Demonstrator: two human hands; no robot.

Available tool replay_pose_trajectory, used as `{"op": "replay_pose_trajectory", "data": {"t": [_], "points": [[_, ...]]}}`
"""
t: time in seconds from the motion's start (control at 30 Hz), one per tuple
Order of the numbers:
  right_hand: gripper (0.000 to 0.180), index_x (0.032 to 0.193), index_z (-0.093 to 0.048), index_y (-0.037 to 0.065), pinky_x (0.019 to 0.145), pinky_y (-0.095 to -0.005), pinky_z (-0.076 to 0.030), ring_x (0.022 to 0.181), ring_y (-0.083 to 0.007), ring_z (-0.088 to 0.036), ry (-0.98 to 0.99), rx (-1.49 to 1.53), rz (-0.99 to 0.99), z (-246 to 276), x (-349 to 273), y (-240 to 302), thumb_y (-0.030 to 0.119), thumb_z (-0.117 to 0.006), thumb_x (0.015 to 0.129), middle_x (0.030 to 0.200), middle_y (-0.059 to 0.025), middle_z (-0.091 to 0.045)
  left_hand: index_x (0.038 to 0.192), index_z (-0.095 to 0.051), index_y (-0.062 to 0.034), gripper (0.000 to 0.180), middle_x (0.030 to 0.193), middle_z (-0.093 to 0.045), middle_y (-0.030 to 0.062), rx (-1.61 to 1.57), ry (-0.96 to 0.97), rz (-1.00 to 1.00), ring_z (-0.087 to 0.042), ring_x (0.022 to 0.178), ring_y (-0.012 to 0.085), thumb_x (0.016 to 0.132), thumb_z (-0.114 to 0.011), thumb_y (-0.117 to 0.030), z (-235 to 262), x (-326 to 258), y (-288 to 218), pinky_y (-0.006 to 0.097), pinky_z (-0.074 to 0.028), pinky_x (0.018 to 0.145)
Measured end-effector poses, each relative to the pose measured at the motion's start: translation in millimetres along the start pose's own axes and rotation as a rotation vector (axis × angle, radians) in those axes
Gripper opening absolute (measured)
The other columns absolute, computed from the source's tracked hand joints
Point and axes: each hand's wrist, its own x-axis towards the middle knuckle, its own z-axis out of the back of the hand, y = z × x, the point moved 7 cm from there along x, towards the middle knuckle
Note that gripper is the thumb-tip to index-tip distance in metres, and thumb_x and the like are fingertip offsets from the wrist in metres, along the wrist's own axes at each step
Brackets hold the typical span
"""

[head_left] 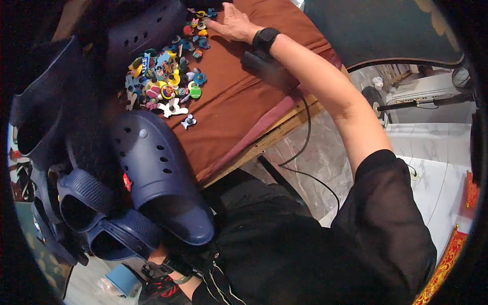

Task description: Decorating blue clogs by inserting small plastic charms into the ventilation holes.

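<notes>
The right hand (229,23) lies flat with fingers spread on the brown cloth (239,96) near the bench's far edge, fingertips touching the pile of colourful shoe charms (168,76), while the left hand (160,254) grips a navy clog (162,178) overhanging the near edge.

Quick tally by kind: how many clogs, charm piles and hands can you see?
Navy clogs: 2 clear; other dark shapes at left uncertain
Pile of small colourful charms: 1, pieces too many to count
Hands: 1, right hand
Total: 4
</notes>
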Motion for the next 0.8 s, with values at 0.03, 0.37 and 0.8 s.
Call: {"op": "replay_pose_trajectory", "data": {"t": [0.03, 0.37, 0.8], "points": [[0.087, 0.122, -0.052, -0.007, 0.097, -0.0496, -0.045, 0.113, -0.0443, -0.056, 0.037, -0.037, -0.002, -1, -10, 5, 0.067, -0.062, 0.079, 0.110, -0.0294, -0.062, 0.145, -0.037, -0.0063, 0.070, 0.142, -0.047, 0.0138, -0.005, 0.045, 0.031, -0.044, 0.130, 0.0290, 0.094, -0.053, -0.051, -33, -35, 43, 0.046, -0.035, 0.110], [0.053, 0.116, -0.054, -0.001, 0.096, -0.0469, -0.043, 0.114, -0.0389, -0.052, 0.478, -0.120, -0.138, 54, -36, 86, 0.042, -0.064, 0.088, 0.124, -0.0270, -0.050, 0.144, -0.039, -0.0044, 0.074, 0.140, -0.050, 0.0136, -0.080, 0.248, -0.034, -0.047, 0.127, 0.0296, 0.092, -0.054, -0.055, -282, -372, -60, 0.047, -0.037, 0.108], [0.059, 0.095, -0.056, -0.004, 0.081, -0.0406, -0.044, 0.094, -0.0316, -0.049, 0.741, 0.304, 0.839, 106, -113, 420, 0.045, -0.078, 0.070, 0.097, -0.0165, -0.049, 0.145, -0.041, -0.0137, 0.075, 0.145, -0.046, 0.0074, -1.248, 0.216, 0.371, -0.047, 0.129, 0.0284, 0.092, -0.048, -0.066, -309, -370, -180, 0.045, -0.038, 0.110]]}}
